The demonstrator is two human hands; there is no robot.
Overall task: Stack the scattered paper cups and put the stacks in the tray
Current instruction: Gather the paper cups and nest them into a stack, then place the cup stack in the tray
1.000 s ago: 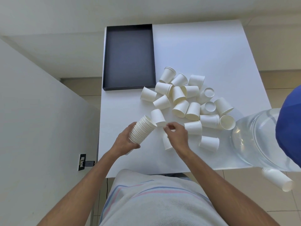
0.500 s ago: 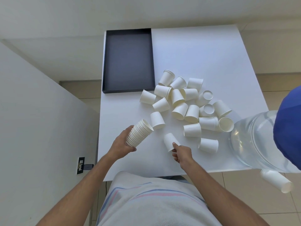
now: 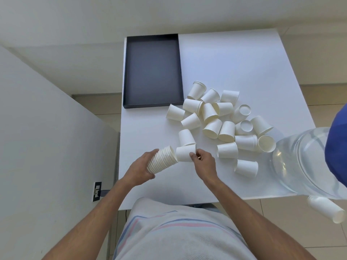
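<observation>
My left hand (image 3: 139,170) grips a stack of white paper cups (image 3: 163,159), held on its side above the white table (image 3: 234,59) with its open end facing right. My right hand (image 3: 203,163) pinches a single paper cup (image 3: 185,153) by its rim, its base right at the stack's mouth. Several loose white cups (image 3: 218,117) lie scattered on the table to the right, most on their sides. The black tray (image 3: 153,69) sits at the table's far left and holds nothing.
A large clear water jug (image 3: 304,162) with a blue cap (image 3: 337,145) stands at the table's right edge. A short stack of cups (image 3: 326,210) lies beyond the front right corner. A grey wall with a socket (image 3: 97,191) runs along the left.
My right hand picked a single cup up off the table and brought it left to the mouth of the stack. The left hand kept hold of the stack.
</observation>
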